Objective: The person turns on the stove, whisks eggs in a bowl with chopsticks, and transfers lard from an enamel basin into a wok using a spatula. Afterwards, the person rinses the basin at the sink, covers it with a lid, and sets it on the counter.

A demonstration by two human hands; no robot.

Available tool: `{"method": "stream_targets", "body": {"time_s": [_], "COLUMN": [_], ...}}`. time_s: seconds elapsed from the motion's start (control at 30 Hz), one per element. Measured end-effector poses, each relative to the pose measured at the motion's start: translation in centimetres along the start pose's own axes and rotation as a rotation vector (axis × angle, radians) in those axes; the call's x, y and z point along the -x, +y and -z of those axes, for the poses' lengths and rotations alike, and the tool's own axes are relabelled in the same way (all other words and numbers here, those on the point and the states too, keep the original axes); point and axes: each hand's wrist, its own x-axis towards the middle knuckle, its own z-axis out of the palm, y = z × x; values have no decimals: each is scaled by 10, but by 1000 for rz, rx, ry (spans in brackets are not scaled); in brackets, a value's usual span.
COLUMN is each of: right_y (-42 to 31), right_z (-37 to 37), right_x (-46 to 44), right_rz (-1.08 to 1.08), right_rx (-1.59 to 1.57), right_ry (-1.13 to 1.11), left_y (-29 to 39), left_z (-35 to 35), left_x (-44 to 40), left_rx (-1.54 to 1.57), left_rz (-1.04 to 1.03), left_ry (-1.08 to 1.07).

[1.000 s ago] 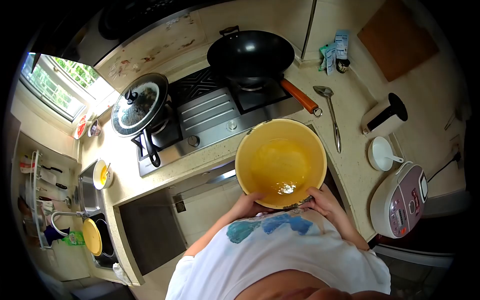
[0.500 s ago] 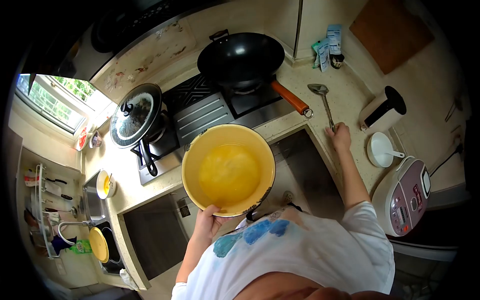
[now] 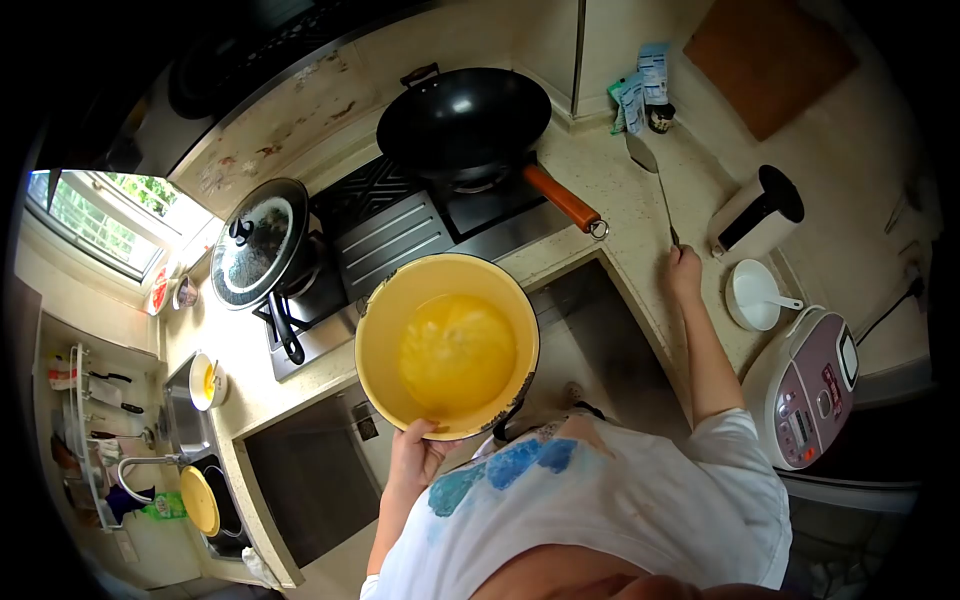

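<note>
My left hand (image 3: 417,455) is closed on the near rim of a yellow enamel basin (image 3: 372,345) with a chipped dark edge. Yellowish liquid (image 3: 458,350) with paler swirls fills its bottom. The basin is held over the counter's front edge, below the stove. On the right, my right hand (image 3: 684,272) grips the handle of a metal spatula (image 3: 642,154), whose blade points away from me over the counter. A black wok (image 3: 465,115) with an orange-brown handle (image 3: 562,197) sits on the right burner, between the two hands' reach.
On the left burner stands a lidded pan (image 3: 262,245). A rice cooker (image 3: 805,400), a white bowl with a spoon (image 3: 752,295) and a white-and-black container (image 3: 757,215) line the right counter. Packets (image 3: 652,75) stand in the corner. The sink (image 3: 188,400) is at left.
The spatula has turned in my right hand, showing its blade at another angle. The liquid's swirls have shifted in the basin. The whole view has moved slightly.
</note>
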Motion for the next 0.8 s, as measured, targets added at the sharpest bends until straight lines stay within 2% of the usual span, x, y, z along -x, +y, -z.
{"method": "stream_targets", "body": {"time_s": [0.03, 0.07, 0.13, 0.17, 0.23, 0.43, 0.73, 0.8], "right_y": [4, 9, -13, -22, -36, -58, -139, -161], "right_z": [4, 11, 47, 58, 76, 126, 193, 201], "right_x": [1, 3, 22, 30, 46, 67, 100, 109], "right_rz": [61, 60, -272, -271, -334, -332, -29, 102], "right_rx": [-176, -172, -1022, -1021, -1215, -1299, -1129, -962], "right_ry": [16, 20, -409, -407, -433, -598, -880, -1005], "left_y": [0, 1, 2, 4, 6, 22, 79, 91], "left_z": [-2, -3, -4, -4, -5, -5, -26, -32], "left_x": [-1, -1, -2, -3, -3, -2, 17, 19], "left_rx": [1, 11, 21, 12, 6, 23, 21, -66], "left_rz": [4, -6, -15, -17, -21, -87, -135, -155], "left_ry": [-5, -1, 2, -15, -31, -118, -160, -189]}}
